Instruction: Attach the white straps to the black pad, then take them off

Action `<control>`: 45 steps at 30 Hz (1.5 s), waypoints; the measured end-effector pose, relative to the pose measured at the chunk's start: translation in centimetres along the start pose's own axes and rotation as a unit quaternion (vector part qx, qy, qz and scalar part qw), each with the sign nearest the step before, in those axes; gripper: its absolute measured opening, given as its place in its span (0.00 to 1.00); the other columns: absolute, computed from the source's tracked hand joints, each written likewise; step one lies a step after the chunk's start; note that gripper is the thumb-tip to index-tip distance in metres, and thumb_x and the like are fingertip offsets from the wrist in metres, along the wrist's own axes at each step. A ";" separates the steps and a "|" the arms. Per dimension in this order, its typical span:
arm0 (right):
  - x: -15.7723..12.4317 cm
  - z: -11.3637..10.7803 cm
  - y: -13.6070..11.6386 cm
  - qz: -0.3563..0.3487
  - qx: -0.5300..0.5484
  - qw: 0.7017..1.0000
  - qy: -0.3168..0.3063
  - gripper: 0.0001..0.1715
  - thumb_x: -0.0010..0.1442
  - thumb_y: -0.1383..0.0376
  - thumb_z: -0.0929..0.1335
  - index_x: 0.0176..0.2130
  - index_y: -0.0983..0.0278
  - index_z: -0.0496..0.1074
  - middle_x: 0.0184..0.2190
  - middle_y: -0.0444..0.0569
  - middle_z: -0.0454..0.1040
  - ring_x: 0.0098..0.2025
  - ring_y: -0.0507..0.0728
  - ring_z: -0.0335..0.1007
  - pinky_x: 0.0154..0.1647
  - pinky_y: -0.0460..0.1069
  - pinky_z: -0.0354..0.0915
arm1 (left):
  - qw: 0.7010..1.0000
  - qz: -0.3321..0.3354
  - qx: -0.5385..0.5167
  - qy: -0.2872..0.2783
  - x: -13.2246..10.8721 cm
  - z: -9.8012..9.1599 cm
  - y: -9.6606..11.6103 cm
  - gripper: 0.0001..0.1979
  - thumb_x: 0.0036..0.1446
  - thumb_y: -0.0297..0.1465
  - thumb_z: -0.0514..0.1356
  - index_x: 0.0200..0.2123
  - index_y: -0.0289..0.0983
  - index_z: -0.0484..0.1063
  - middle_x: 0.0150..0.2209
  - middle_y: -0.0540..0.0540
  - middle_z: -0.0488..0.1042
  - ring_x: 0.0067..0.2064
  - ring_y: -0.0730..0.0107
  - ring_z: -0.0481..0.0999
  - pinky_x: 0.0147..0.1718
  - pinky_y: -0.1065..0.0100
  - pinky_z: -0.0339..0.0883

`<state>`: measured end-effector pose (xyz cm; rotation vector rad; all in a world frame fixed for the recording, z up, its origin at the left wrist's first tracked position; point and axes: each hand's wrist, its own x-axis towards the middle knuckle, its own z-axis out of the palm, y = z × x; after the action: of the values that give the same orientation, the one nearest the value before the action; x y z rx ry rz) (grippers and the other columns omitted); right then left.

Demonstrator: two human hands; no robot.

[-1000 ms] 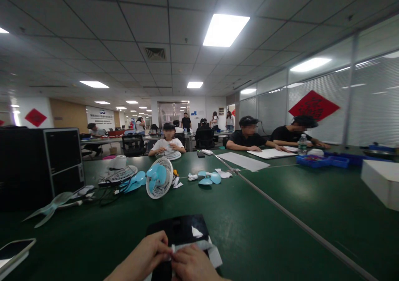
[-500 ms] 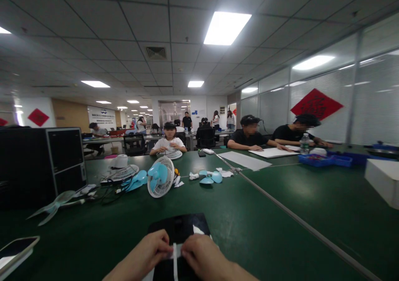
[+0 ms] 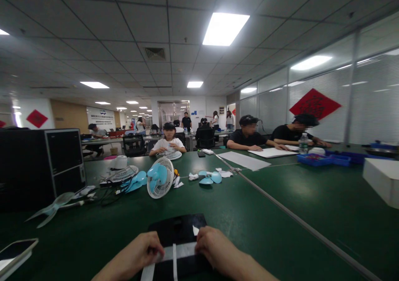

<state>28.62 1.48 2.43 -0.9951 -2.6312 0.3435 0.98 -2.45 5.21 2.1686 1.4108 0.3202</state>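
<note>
In front of me lies a flat black object (image 3: pixel 187 268), perhaps a case or a folder; I cannot tell which. A wide pale strip (image 3: pixel 183 250) runs across it, and a narrow white strip (image 3: pixel 175 264) crosses that one lengthwise. My left hand (image 3: pixel 145 250) is closed, its fingers pinched at the left end of the wide strip. At the strip's right end my right hand (image 3: pixel 215 245) is closed too, thumb and fingers together. A small white scrap (image 3: pixel 195 230) shows on the black surface beside my right hand. The near edge of the black object is cut off.
A phone (image 3: pixel 17 254) lies at the left on the green table (image 3: pixel 274 239). Beyond are a fan (image 3: pixel 160 177), loose blue blades (image 3: pixel 210 178), cables and a black computer tower (image 3: pixel 40 168). A metal seam strip (image 3: pixel 280 208) crosses the table. Several people sit across it.
Both hands have moved apart along the wide strip, left hand leftward and right hand rightward. More of the pale strip shows between them. The black object stays in place.
</note>
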 end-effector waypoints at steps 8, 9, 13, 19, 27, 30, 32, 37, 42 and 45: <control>0.2 -1.0 1.0 0.066 0.024 0.997 -0.017 0.13 0.51 0.70 0.67 0.34 0.58 0.81 0.34 0.46 0.76 0.38 0.54 0.70 0.38 0.44 0.61 | 0.998 -0.057 -0.004 0.001 0.0 -0.1 -0.6 0.12 0.46 0.28 0.56 0.36 0.38 0.72 0.37 0.51 0.70 0.40 0.68 0.67 0.38 0.71 0.60; 0.2 -1.1 1.1 0.074 0.038 0.996 -0.012 0.12 0.51 0.70 0.68 0.34 0.58 0.81 0.34 0.46 0.76 0.38 0.54 0.70 0.38 0.44 0.61 | 0.998 -0.062 -0.005 0.000 0.0 0.0 -0.6 0.11 0.46 0.28 0.56 0.36 0.38 0.72 0.37 0.51 0.70 0.40 0.68 0.67 0.38 0.71 0.60; -0.1 -1.3 1.5 0.099 0.087 0.991 0.020 0.10 0.47 0.69 0.71 0.32 0.58 0.81 0.38 0.46 0.74 0.42 0.54 0.68 0.41 0.44 0.60 | 0.996 -0.085 0.020 0.006 0.1 0.0 -1.7 0.08 0.48 0.32 0.57 0.33 0.38 0.70 0.36 0.50 0.69 0.38 0.68 0.66 0.36 0.71 0.58; -0.5 -1.5 1.5 0.142 0.107 0.984 0.024 0.11 0.46 0.65 0.73 0.34 0.58 0.80 0.43 0.47 0.70 0.47 0.57 0.65 0.45 0.47 0.59 | 0.995 -0.089 0.043 0.007 0.4 0.2 -3.4 0.11 0.49 0.38 0.59 0.32 0.37 0.69 0.36 0.51 0.68 0.38 0.69 0.64 0.34 0.71 0.56; -0.5 -2.4 0.9 0.142 0.123 0.982 0.017 0.10 0.47 0.67 0.73 0.34 0.59 0.80 0.44 0.48 0.70 0.48 0.58 0.64 0.47 0.48 0.59 | 0.995 -0.103 0.012 -0.001 0.3 0.1 -4.1 0.10 0.48 0.36 0.59 0.34 0.38 0.69 0.38 0.50 0.67 0.39 0.67 0.65 0.34 0.70 0.57; -0.3 -2.2 1.4 0.138 0.135 0.981 0.015 0.11 0.45 0.67 0.74 0.34 0.59 0.80 0.44 0.48 0.69 0.47 0.57 0.65 0.47 0.47 0.59 | 0.995 -0.098 0.006 -0.006 0.4 0.1 -4.6 0.10 0.48 0.35 0.60 0.35 0.38 0.69 0.38 0.51 0.67 0.39 0.68 0.64 0.35 0.70 0.57; -0.2 -2.0 1.9 0.129 0.143 0.981 0.018 0.12 0.44 0.68 0.74 0.34 0.59 0.80 0.44 0.48 0.69 0.46 0.57 0.65 0.46 0.47 0.60 | 0.996 -0.086 0.002 -0.008 0.3 0.1 -4.5 0.11 0.47 0.35 0.60 0.36 0.38 0.70 0.37 0.51 0.66 0.39 0.69 0.63 0.35 0.71 0.56; -0.2 -1.9 2.5 0.109 0.154 0.982 0.014 0.13 0.44 0.69 0.74 0.34 0.60 0.80 0.44 0.47 0.68 0.46 0.56 0.65 0.45 0.46 0.60 | 0.998 -0.058 0.000 -0.031 -0.2 -0.5 -3.1 0.15 0.49 0.37 0.58 0.42 0.41 0.67 0.35 0.53 0.63 0.37 0.70 0.60 0.35 0.71 0.54; -0.2 -2.5 2.4 0.111 0.165 0.980 -0.005 0.14 0.44 0.69 0.73 0.35 0.59 0.80 0.45 0.47 0.67 0.46 0.57 0.65 0.44 0.46 0.61 | 0.998 -0.049 -0.016 -0.035 -0.3 -0.7 -3.3 0.18 0.46 0.33 0.58 0.44 0.42 0.68 0.35 0.53 0.62 0.38 0.70 0.60 0.35 0.71 0.54; -0.2 -2.6 2.5 0.113 0.168 0.979 -0.013 0.14 0.44 0.69 0.73 0.35 0.58 0.80 0.46 0.47 0.67 0.47 0.57 0.64 0.44 0.46 0.61 | 0.998 -0.046 -0.019 -0.033 -0.3 -0.6 -3.6 0.19 0.45 0.33 0.58 0.44 0.43 0.68 0.37 0.52 0.62 0.39 0.69 0.60 0.36 0.71 0.55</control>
<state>31.25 3.45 4.00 -1.1735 -2.3731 0.8267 -2.27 -1.38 3.75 2.0583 1.4500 0.2387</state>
